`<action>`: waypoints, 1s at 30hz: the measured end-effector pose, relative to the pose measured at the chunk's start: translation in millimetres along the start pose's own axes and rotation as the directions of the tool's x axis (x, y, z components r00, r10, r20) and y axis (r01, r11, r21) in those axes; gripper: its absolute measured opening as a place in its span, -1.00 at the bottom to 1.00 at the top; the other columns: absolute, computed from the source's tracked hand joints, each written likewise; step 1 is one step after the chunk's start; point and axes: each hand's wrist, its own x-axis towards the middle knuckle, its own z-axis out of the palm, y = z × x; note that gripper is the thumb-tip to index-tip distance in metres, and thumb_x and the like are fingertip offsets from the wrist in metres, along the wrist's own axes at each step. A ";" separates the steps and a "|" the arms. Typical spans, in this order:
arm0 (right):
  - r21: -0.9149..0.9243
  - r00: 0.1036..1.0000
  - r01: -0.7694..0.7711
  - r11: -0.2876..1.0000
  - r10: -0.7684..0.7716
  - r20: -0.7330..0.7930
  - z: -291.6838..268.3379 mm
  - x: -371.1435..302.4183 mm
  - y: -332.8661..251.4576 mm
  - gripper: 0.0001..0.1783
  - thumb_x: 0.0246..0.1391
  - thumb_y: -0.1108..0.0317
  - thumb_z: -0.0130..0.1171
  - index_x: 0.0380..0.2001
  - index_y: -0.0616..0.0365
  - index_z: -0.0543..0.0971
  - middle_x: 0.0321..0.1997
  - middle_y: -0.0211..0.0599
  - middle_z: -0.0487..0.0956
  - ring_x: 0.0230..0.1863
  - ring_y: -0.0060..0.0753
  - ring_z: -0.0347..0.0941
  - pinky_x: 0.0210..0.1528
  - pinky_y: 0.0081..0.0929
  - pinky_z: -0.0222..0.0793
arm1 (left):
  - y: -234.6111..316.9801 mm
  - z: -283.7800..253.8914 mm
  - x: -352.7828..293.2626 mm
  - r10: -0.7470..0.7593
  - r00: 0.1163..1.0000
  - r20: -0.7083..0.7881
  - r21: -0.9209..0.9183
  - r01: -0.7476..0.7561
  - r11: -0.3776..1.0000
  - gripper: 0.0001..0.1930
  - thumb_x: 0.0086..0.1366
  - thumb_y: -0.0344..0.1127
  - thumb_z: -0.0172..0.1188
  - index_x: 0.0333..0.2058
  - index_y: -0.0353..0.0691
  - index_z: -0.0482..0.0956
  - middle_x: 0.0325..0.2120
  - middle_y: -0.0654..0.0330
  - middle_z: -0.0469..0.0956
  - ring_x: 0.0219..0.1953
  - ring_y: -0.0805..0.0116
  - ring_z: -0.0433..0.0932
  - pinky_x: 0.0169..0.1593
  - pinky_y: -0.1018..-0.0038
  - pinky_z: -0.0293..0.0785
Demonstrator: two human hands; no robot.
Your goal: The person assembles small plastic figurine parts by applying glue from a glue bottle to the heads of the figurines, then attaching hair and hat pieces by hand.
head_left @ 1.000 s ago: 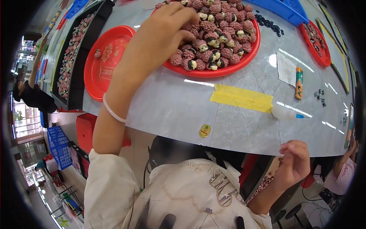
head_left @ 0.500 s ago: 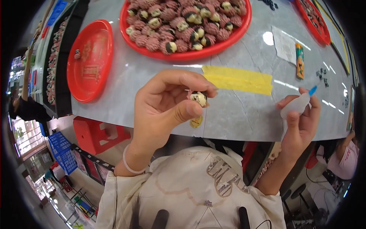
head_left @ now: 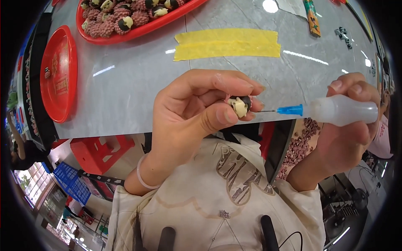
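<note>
A small figure piece, with a cream face, black top and pink ridged back, is pinched between the thumb and fingers of my left hand. My right hand grips a translucent squeeze bottle on its side. The bottle's blue needle tip points left, its thin metal needle reaching close to the piece's right side. Whether the needle touches the piece I cannot tell. Both hands are above the table's near edge.
A red tray full of similar pieces stands at the back left. Left of it is another red tray with one piece. Yellow tape, a green-orange packet and small dark parts lie on the grey table. Below stands a red stool.
My right hand has brought the bottle up and turned it sideways, its needle now beside the piece. My left hand still holds the piece. The view has shifted, moving the trays toward the upper left.
</note>
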 end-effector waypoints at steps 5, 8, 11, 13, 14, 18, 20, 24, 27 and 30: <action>-0.229 1.000 0.009 0.973 -0.013 -0.018 -7.0 -5.4 -7.3 -0.49 -0.15 0.08 0.01 -0.27 0.35 0.31 -0.38 -0.06 0.36 -0.36 -0.40 0.25 -0.29 -0.58 0.20 | -2.5 1.7 -3.1 -0.014 1.000 -0.018 0.028 0.015 1.000 -0.62 -0.06 -0.17 0.19 -0.34 -0.29 0.31 -0.36 0.05 0.35 -0.37 0.35 0.41 -0.43 0.66 0.40; -0.434 0.996 0.089 0.897 -0.088 0.022 -9.7 -10.1 -16.1 -0.49 -0.18 0.14 0.02 -0.29 0.43 0.32 -0.43 0.03 0.40 -0.43 -0.32 0.26 -0.34 -0.50 0.23 | -5.2 0.2 -3.1 0.000 1.000 -0.019 0.034 0.000 0.999 -0.62 -0.06 -0.17 0.19 -0.34 -0.29 0.31 -0.38 0.06 0.35 -0.38 0.34 0.42 -0.44 0.67 0.40; -0.517 0.995 0.073 0.853 -0.096 -0.016 0.5 -16.3 -29.1 -0.48 -0.19 0.16 0.02 -0.29 0.47 0.30 -0.45 0.10 0.41 -0.46 -0.27 0.29 -0.37 -0.45 0.25 | -4.9 1.0 -2.7 0.012 1.000 -0.019 0.040 -0.011 0.999 -0.63 -0.06 -0.19 0.19 -0.35 -0.29 0.31 -0.39 0.07 0.34 -0.38 0.32 0.43 -0.44 0.67 0.41; -0.537 0.994 0.031 0.843 -0.082 -0.072 5.8 -18.6 -29.6 -0.47 -0.20 0.17 0.01 -0.28 0.49 0.29 -0.46 0.15 0.42 -0.47 -0.25 0.31 -0.38 -0.43 0.25 | -6.2 2.0 -2.6 0.012 1.000 -0.019 0.039 -0.012 0.999 -0.64 -0.05 -0.19 0.18 -0.35 -0.29 0.31 -0.39 0.07 0.34 -0.37 0.31 0.43 -0.43 0.66 0.41; -0.475 0.985 0.099 0.874 -0.153 -0.077 7.1 -21.2 -25.8 -0.47 -0.19 0.19 0.00 -0.28 0.51 0.27 -0.44 0.17 0.41 -0.44 -0.21 0.34 -0.37 -0.40 0.26 | -7.4 3.0 -2.7 0.023 1.000 -0.017 0.014 -0.023 1.000 -0.64 -0.05 -0.20 0.18 -0.36 -0.29 0.31 -0.39 0.08 0.34 -0.37 0.30 0.43 -0.41 0.65 0.42; -0.451 0.977 0.184 0.873 -0.215 -0.017 3.2 -19.6 -26.0 -0.49 -0.19 0.22 -0.02 -0.29 0.52 0.26 -0.42 0.19 0.40 -0.42 -0.17 0.35 -0.34 -0.37 0.26 | -7.1 2.5 -2.6 0.026 1.000 -0.007 -0.009 -0.026 1.000 -0.67 -0.03 -0.22 0.16 -0.36 -0.29 0.30 -0.38 0.08 0.32 -0.37 0.29 0.43 -0.38 0.62 0.44; -0.486 0.978 0.203 0.850 -0.202 0.055 -0.3 -16.7 -27.5 -0.50 -0.19 0.24 -0.03 -0.29 0.52 0.27 -0.40 0.17 0.39 -0.43 -0.17 0.35 -0.33 -0.36 0.26 | -7.7 0.8 -2.7 0.024 1.000 -0.010 -0.007 -0.024 1.000 -0.67 -0.03 -0.22 0.16 -0.36 -0.28 0.30 -0.38 0.08 0.31 -0.37 0.29 0.43 -0.39 0.62 0.44; -0.454 0.979 0.157 0.877 -0.199 -0.045 1.7 -15.4 -20.8 -0.55 -0.17 0.27 -0.03 -0.28 0.48 0.27 -0.36 0.13 0.35 -0.41 -0.21 0.33 -0.35 -0.44 0.25 | -7.6 0.6 -2.6 0.016 1.000 -0.013 -0.027 -0.016 0.999 -0.66 -0.03 -0.21 0.16 -0.34 -0.27 0.30 -0.37 0.08 0.31 -0.37 0.29 0.43 -0.39 0.62 0.44; -0.370 0.952 0.092 0.925 -0.191 -0.240 2.8 -13.6 -11.9 -0.60 -0.14 0.31 -0.04 -0.26 0.42 0.28 -0.31 0.06 0.31 -0.37 -0.27 0.30 -0.39 -0.55 0.22 | -3.6 2.2 -2.0 -0.028 0.999 -0.035 -0.024 0.027 0.999 -0.64 -0.04 -0.20 0.17 -0.34 -0.26 0.29 -0.37 0.08 0.31 -0.37 0.30 0.44 -0.39 0.63 0.42; -0.158 0.958 -0.152 0.976 0.106 -0.268 -9.7 -10.4 -3.0 -0.65 -0.14 0.31 0.01 -0.30 0.30 0.24 -0.31 -0.03 0.33 -0.34 -0.21 0.31 -0.18 -0.44 0.21 | -3.1 7.4 -0.5 -0.016 1.000 -0.025 -0.027 0.016 1.000 -0.64 -0.05 -0.19 0.18 -0.35 -0.26 0.28 -0.36 0.08 0.31 -0.37 0.31 0.44 -0.41 0.65 0.40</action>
